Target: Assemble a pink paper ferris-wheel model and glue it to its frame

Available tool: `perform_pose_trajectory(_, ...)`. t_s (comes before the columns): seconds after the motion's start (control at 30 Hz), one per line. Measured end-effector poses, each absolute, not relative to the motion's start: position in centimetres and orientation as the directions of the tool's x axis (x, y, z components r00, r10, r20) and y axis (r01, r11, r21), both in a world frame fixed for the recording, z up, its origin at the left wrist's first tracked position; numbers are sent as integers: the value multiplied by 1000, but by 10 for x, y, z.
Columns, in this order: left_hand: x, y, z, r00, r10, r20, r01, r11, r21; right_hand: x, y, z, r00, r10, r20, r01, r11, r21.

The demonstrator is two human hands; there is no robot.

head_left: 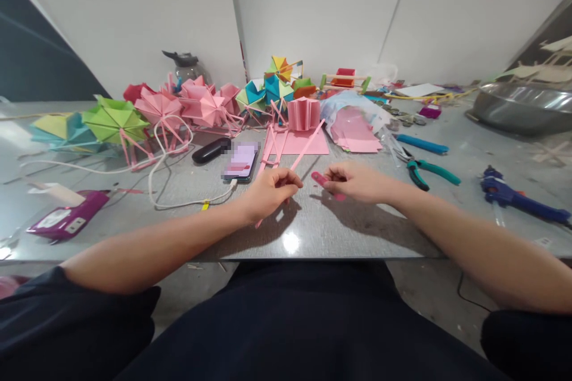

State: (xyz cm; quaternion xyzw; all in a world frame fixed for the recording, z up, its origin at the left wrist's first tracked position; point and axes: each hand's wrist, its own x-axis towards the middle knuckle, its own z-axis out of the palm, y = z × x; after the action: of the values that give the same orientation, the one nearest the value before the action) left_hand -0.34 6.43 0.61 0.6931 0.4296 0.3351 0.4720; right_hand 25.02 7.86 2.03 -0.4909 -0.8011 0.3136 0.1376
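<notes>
My right hand (351, 181) is closed on a small pink-red tool (319, 178), whose end sticks out to the left of my fingers. Left of it, my left hand (272, 193) hovers low over the table with fingers pinched together; what they hold, if anything, is too small to tell. Thin pink paper strips (308, 146) lie behind and under the left hand. Beyond the hands, a pleated pink paper piece (304, 114) stands on a pink sheet (316, 144). A stack of pink paper (355, 131) lies partly in a plastic bag.
Folded paper umbrellas (115, 121) line the back left. A phone (241, 162) with a white cable and a black case (211, 150) lie left. Pliers (431, 172), a blue cutter (422, 143), a glue gun (522, 196) and a metal bowl (527, 110) are right.
</notes>
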Motion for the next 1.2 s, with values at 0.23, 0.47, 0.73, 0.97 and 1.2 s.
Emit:
perform_pose_trajectory(0.23,-5,58,5,505,858,95,353,-306,884,222,58,7,-539,829,145,262,329,-907)
perform_pose_trajectory(0.47,-2,53,7,499,857,129,343,-332,879,214,48,-2,-450,859,246,329,415,-848)
perform_pose_trajectory(0.73,-3,56,11,553,830,81,286,-280,916,218,46,6,-544,818,188,465,480,-744)
perform_pose_trajectory(0.97,-1,52,15,499,858,120,362,-332,871,218,46,7,-493,847,201,420,433,-798)
perform_pose_trajectory(1.2,3,48,9,492,864,104,289,-275,917,213,41,6,-517,823,236,457,498,-737)
